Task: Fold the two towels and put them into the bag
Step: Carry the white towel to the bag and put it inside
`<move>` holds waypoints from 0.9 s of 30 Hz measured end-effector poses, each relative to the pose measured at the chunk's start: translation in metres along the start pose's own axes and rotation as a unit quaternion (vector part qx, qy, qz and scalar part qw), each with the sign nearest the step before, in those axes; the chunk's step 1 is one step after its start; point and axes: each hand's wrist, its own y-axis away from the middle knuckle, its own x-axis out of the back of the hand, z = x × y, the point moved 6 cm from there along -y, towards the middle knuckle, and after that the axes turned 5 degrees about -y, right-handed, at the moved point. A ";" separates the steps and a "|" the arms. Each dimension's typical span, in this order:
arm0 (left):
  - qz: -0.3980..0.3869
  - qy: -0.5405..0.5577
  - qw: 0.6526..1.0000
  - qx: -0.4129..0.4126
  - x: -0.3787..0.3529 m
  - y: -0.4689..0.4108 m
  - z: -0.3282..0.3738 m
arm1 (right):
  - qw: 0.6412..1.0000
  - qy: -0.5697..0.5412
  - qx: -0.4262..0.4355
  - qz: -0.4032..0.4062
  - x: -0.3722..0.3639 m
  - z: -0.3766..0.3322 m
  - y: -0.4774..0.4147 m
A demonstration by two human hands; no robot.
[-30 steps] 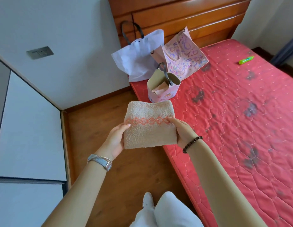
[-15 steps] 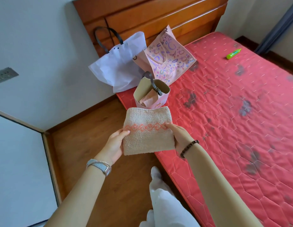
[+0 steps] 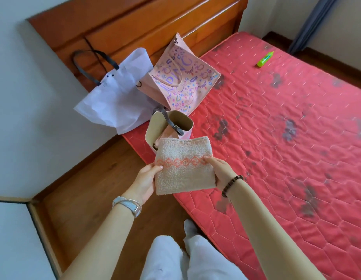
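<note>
Folded towel (image 3: pixel 183 165) clamped between left hand (image 3: pixel 145 180) and right hand (image 3: pixel 220 170) grip, seemingly before the bag (image 3: pixel 169 126).

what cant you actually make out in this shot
- Head view: the small bag front and part of its contents, hidden by the folded towel.
- Pink cloth inside: whether it is the other towel, too little shows.
- Green object on the mattress: too small to identify.
</note>
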 end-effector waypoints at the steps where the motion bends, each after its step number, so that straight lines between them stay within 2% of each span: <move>1: -0.003 -0.004 1.000 0.007 0.001 -0.009 0.000 | 1.000 -0.003 0.000 0.007 0.001 -0.001 -0.003; 3: -0.004 -0.015 1.000 0.001 0.004 -0.016 0.003 | 1.000 0.005 0.001 0.008 -0.002 -0.001 -0.005; 5: -0.033 -0.048 0.998 0.030 -0.001 -0.044 0.002 | 0.999 -0.010 0.001 0.049 0.008 0.003 -0.022; 7: -0.032 -0.057 0.997 0.033 0.002 -0.056 0.000 | 0.999 -0.010 0.000 0.052 0.007 0.008 -0.024; 11: -0.082 -0.115 0.988 0.059 0.000 -0.092 0.000 | 0.994 -0.032 0.013 0.106 0.013 0.021 -0.041; 20: -0.178 -0.320 0.927 0.081 0.024 -0.166 -0.007 | 0.971 -0.067 -0.001 0.228 0.000 0.077 -0.079; 24: -0.188 -0.362 0.910 0.082 0.037 -0.189 -0.027 | 0.965 -0.092 0.003 0.248 -0.002 0.113 -0.097; 27: -0.157 -0.336 0.923 0.100 0.047 -0.200 -0.054 | 0.958 -0.125 0.002 0.259 0.000 0.142 -0.113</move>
